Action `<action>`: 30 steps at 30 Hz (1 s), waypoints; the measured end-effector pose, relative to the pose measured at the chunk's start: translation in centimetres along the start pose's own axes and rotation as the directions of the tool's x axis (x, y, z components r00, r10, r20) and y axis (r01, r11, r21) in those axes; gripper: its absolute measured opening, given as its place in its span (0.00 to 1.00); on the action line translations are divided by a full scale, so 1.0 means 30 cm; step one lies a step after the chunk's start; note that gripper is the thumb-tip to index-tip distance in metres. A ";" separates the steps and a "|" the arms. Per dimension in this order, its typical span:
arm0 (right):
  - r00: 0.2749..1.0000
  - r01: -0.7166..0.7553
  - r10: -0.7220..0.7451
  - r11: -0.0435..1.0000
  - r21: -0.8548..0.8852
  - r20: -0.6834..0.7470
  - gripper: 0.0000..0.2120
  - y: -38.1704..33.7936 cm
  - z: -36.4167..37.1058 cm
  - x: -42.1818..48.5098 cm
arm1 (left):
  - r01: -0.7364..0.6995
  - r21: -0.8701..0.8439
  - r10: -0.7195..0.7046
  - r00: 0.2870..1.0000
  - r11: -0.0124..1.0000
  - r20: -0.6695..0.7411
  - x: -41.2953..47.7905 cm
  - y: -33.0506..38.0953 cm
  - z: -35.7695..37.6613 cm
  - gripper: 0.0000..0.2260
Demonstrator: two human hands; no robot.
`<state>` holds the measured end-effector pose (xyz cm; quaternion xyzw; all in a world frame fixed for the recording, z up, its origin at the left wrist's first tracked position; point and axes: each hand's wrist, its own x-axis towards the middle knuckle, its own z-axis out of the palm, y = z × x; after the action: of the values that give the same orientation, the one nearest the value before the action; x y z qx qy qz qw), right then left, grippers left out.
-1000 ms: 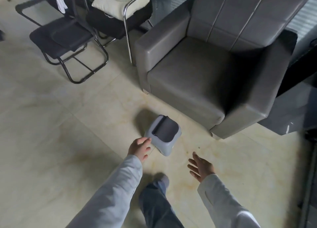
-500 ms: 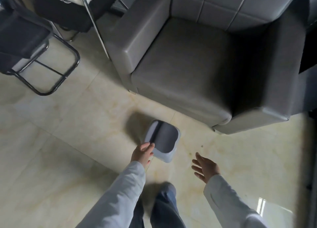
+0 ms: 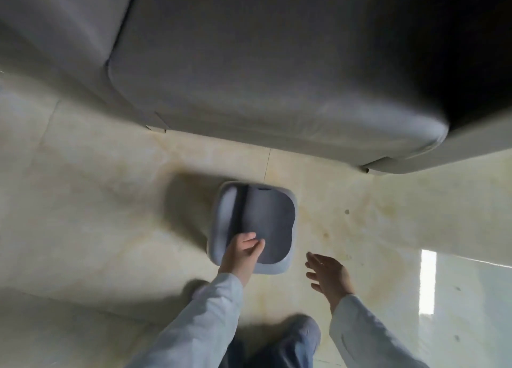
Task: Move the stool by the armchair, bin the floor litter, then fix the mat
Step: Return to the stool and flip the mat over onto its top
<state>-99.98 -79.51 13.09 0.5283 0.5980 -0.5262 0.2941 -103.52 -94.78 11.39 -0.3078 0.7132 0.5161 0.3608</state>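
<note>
Gripping the near rim of the grey stool [image 3: 255, 223], the left hand [image 3: 243, 252] curls its fingers over the edge. Just right of the stool, the right hand [image 3: 328, 273] hangs spread and empty. The stool stands on the tiled floor [image 3: 97, 201], near the grey armchair [image 3: 263, 68] front.

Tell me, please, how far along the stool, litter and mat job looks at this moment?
Nothing looks finished. In hand: the left hand grips the near edge of the grey stool, which sits on the floor in front of the armchair; the right hand hangs open, empty. Left: small specks still lie on the tiles, and no mat is in view.
</note>
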 end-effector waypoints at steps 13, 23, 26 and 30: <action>0.988 0.115 -0.119 0.992 -0.045 -0.102 0.13 0.043 0.137 0.443 | -0.136 0.095 0.133 0.990 0.986 0.039 0.294 -0.063 0.130 0.15; 0.992 0.127 -0.127 0.975 0.182 -0.008 0.13 0.056 0.165 0.446 | -0.195 0.145 0.193 0.981 0.970 0.025 0.318 -0.089 0.142 0.09; 0.988 0.143 -0.153 0.954 0.264 0.019 0.11 0.058 0.170 0.423 | -0.207 0.168 0.203 0.978 0.964 0.041 0.306 -0.088 0.146 0.08; 0.983 0.168 -0.183 0.927 0.336 0.012 0.13 0.055 0.186 0.375 | -0.200 0.138 0.196 0.980 0.970 0.040 0.294 -0.078 0.145 0.08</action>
<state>-102.60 -81.32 0.82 0.5034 0.5386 -0.6552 0.1651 -105.63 -91.83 1.94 -0.2022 0.7702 0.5018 0.3377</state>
